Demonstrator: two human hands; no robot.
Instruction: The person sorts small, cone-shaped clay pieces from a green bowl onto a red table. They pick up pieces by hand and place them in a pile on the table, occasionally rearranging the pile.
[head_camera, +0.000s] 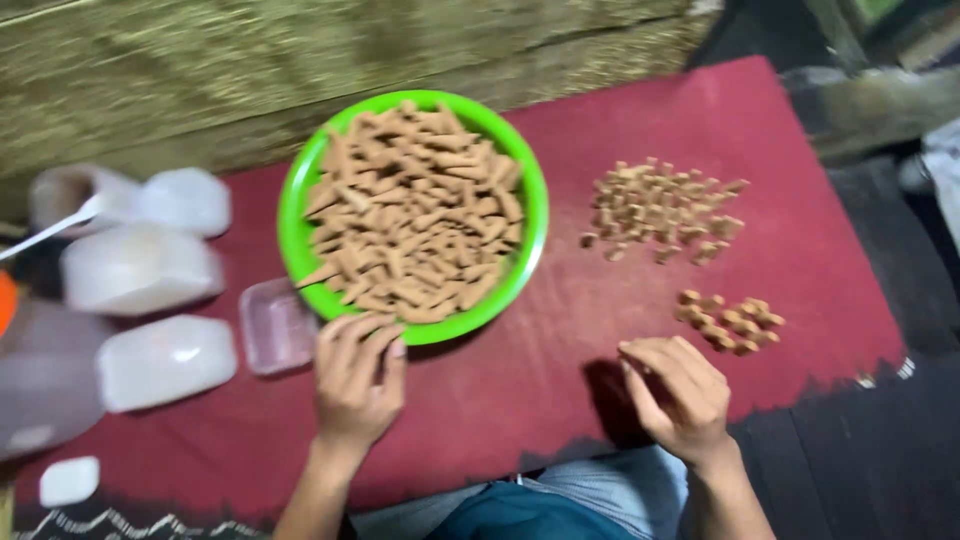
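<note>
Your left hand (358, 380) rests on the near rim of the green bowl (300, 190), fingers held together and lying flat against the edge, gripping nothing you can make out. The bowl is heaped with brown cone-shaped pieces (415, 215) and sits toward the far side of the dark red cloth (500, 400). Your right hand (678, 395) sits on the cloth near its front edge, fingers curled inward with the tips drawn together; whether they pinch a piece cannot be told. Just beyond that hand lies a small cluster of cones (730, 323), and farther back a larger cluster standing upright (660, 212). Bare cloth lies open between your two hands and between the bowl and the clusters. The cloth ends close to the right of the small cluster, where a dark floor begins. To the left, blurred white containers (140, 268) crowd the cloth's edge, with a small clear tray (275, 325) touching the bowl's near-left side. Motion blur softens everything on the left.
</note>
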